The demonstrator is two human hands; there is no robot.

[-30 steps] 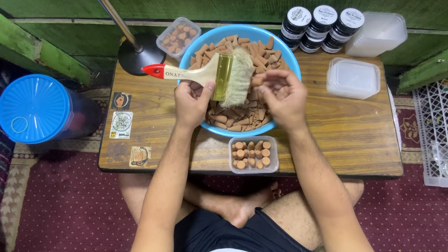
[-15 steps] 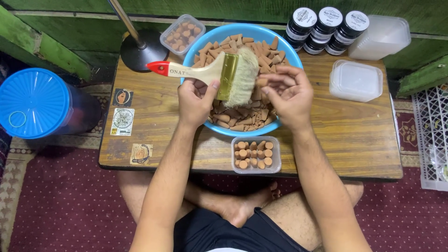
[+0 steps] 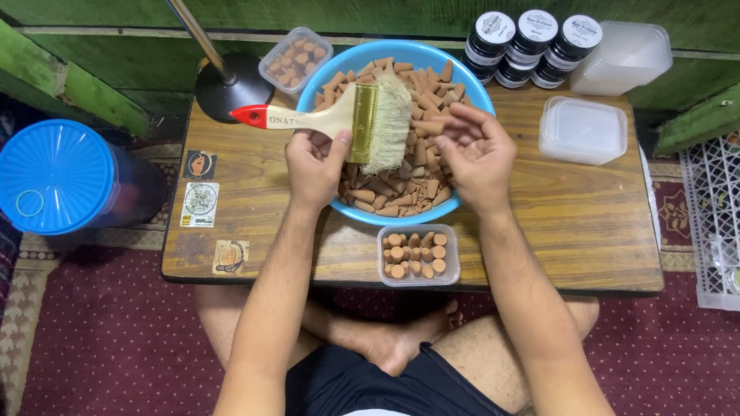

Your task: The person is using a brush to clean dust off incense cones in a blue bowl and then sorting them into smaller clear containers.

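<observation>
Looking down from the head camera, we see our left hand wrapped around a wide wooden paintbrush with a red-tipped handle and pale bristles, held over the round blue plastic bowl at the counter's far edge. Our right hand hovers over the heaped brown cone-shaped pieces, fingers curled together; whether it pinches one, we cannot tell. A small clear plastic tub of upright cones sits at the near edge.
</observation>
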